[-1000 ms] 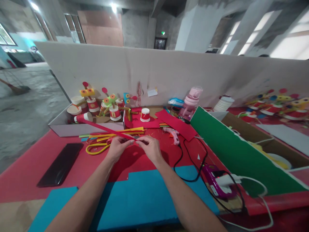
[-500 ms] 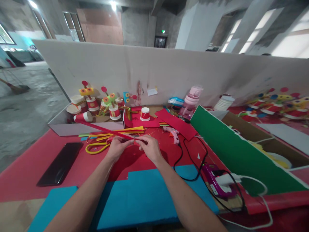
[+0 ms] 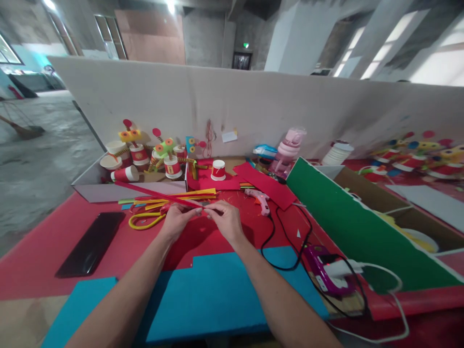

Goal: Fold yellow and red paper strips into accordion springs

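A long, narrow red strip (image 3: 155, 194), apparently paper, slants from the upper left down to my fingertips. My left hand (image 3: 177, 221) pinches it close to its right end. Thumb to finger, my right hand (image 3: 225, 218) grips the same end, almost touching the left. My fingers hide the very tip of the strip. Below and behind it lie several yellow strips (image 3: 203, 194) and a yellow loop (image 3: 139, 223), partly covered by my left hand. Past my right hand, a pink hot glue gun (image 3: 259, 200) rests on the red table cover (image 3: 213, 241).
Cup figures with several paper cups (image 3: 173, 166) stand in a white tray (image 3: 130, 193) at back left. One red-and-white cup (image 3: 218, 170) stands mid-table. Also here: a black phone (image 3: 90, 244), blue sheet (image 3: 217, 295), purple power strip (image 3: 328, 270), cables and green-sided box (image 3: 355, 227).
Hardly anything differs. Both hands stay at the same spot on the red strip, with the right fingers shifted very slightly and a bit of the strip's end showing differently between them.
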`<act>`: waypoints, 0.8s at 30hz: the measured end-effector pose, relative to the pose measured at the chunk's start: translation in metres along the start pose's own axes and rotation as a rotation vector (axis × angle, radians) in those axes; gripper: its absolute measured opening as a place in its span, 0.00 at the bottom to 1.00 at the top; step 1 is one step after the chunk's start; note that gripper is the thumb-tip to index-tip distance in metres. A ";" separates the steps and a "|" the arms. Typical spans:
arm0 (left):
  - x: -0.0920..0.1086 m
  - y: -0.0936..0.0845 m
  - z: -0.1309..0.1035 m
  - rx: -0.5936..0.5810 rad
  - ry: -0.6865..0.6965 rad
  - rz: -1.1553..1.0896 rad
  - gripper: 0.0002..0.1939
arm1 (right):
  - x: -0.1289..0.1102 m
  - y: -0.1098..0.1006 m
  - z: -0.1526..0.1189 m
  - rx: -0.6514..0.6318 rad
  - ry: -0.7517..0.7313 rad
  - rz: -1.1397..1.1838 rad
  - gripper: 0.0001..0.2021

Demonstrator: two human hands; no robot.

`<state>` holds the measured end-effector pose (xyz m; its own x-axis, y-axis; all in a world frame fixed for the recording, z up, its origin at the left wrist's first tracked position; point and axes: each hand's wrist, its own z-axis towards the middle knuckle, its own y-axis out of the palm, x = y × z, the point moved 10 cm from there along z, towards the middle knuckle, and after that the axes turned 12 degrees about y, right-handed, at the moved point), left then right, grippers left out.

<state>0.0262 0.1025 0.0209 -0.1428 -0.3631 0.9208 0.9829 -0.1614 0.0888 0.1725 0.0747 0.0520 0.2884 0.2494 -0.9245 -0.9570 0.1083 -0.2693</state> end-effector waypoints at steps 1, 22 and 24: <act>0.000 -0.001 0.000 0.008 0.006 -0.002 0.09 | -0.001 0.000 0.000 0.008 -0.005 -0.010 0.05; 0.006 -0.013 0.004 0.034 0.081 0.049 0.07 | -0.006 -0.006 -0.001 0.063 -0.079 -0.149 0.05; 0.005 -0.010 0.003 0.033 0.064 0.045 0.07 | -0.002 -0.003 -0.001 0.040 -0.053 -0.155 0.06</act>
<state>0.0159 0.1048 0.0261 -0.1043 -0.4277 0.8979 0.9916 -0.1136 0.0611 0.1751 0.0731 0.0549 0.4350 0.2769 -0.8568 -0.8990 0.1875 -0.3958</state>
